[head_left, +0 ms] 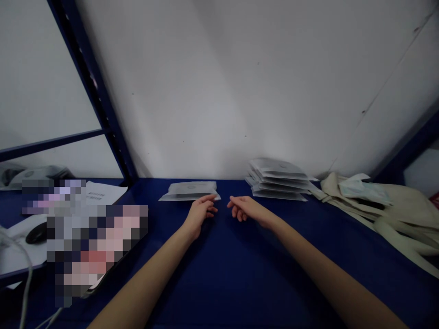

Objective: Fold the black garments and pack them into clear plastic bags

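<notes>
My left hand [200, 214] is over the blue table with its fingers loosely bent and apart, holding nothing. Just beyond its fingertips lies a flat, pale plastic-wrapped packet [188, 188]; whether the fingers touch its near edge I cannot tell. Facing it across a small gap, my right hand [249, 210] is also open, its fingers half curled around nothing. Behind the right hand, against the wall, rises an uneven stack of similar pale packets [279, 180].
A beige cloth bag [394, 205] with a pale blue-white packet [365, 189] on it lies at right. At left are printed papers [103, 194], a black mouse [37, 233], a white cable [27, 278] and a pixelated item [109, 237]. A blue metal post [99, 100] stands beside the wall.
</notes>
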{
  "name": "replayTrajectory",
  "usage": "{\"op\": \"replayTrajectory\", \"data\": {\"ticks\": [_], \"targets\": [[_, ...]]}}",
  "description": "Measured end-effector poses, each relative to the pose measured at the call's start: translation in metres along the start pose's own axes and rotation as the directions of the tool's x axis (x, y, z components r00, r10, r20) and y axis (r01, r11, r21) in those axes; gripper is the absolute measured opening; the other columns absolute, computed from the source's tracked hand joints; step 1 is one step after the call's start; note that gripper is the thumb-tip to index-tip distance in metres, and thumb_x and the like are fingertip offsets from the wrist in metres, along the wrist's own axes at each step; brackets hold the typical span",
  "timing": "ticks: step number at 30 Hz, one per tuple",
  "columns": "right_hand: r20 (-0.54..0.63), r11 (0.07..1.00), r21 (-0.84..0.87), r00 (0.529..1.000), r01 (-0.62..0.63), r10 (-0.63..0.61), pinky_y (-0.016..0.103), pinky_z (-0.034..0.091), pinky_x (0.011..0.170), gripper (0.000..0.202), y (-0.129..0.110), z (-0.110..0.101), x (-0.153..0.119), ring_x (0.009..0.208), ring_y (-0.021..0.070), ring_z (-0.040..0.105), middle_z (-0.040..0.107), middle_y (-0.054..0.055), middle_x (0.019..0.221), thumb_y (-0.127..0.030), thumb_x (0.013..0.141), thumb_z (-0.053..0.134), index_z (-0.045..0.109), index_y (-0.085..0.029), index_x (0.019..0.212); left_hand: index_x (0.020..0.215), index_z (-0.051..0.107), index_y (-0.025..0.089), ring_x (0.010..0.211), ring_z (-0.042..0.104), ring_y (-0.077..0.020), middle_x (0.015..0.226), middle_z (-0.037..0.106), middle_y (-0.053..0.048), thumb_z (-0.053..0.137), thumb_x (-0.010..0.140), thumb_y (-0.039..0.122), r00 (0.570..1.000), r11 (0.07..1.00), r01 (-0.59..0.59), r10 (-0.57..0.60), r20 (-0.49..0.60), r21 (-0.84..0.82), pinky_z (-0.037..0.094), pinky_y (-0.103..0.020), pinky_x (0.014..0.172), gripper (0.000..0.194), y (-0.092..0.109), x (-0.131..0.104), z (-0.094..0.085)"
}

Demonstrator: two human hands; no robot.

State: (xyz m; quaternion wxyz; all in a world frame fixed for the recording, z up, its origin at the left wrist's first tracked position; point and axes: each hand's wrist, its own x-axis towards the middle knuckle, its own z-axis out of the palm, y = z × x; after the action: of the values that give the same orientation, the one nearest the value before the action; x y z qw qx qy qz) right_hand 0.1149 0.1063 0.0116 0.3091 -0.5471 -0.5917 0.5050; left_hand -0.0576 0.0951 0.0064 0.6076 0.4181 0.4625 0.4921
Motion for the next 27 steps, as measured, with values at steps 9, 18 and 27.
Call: {"op": "replayTrajectory", "data": {"ticks": [9,18,27], "targets": [[0.095,0.982,0.176,0.994,-0.070,0.053,0.017,0.025,0.038,0.025,0.000,0.026,-0.005,0.036,0.0034,0.039,0.046,-0.005,0.048,-0.027,0.086,0.043,0.050,-0.015,0.065,0.072,0.054,0.014,0.043,0.047,-0.0047,0.058,0.057,0.002,0.061,0.069,0.025,0.992,0.996,-0.067,0.061,0.113,0.051,0.034,-0.017,0.043,0.014,-0.017,-0.001,0.008],[0.033,0.971,0.236,0.999,0.034,-0.043,0.019,0.019,0.039,0.021,0.003,0.037,-0.001,0.036,0.0028,0.030,0.040,-0.008,0.046,-0.026,0.080,0.045,0.047,-0.016,0.061,0.075,0.042,0.020,0.037,0.042,-0.0053,0.044,0.050,0.008,0.055,0.063,0.017,0.996,0.996,-0.085,0.085,0.029,0.002,0.028,-0.015,0.038,0.017,-0.016,0.000,0.011],[-0.055,0.955,0.284,0.996,0.085,-0.072,0.021,0.017,0.040,0.019,-0.006,0.034,0.000,0.035,0.0026,0.026,0.035,-0.009,0.043,-0.024,0.073,0.048,0.046,-0.017,0.056,0.073,0.039,0.020,0.033,0.034,-0.0038,0.042,0.043,0.011,0.048,0.059,0.009,0.981,0.990,-0.130,0.122,-0.152,-0.044,0.020,-0.016,0.036,0.020,-0.002,0.012,0.000]]}}
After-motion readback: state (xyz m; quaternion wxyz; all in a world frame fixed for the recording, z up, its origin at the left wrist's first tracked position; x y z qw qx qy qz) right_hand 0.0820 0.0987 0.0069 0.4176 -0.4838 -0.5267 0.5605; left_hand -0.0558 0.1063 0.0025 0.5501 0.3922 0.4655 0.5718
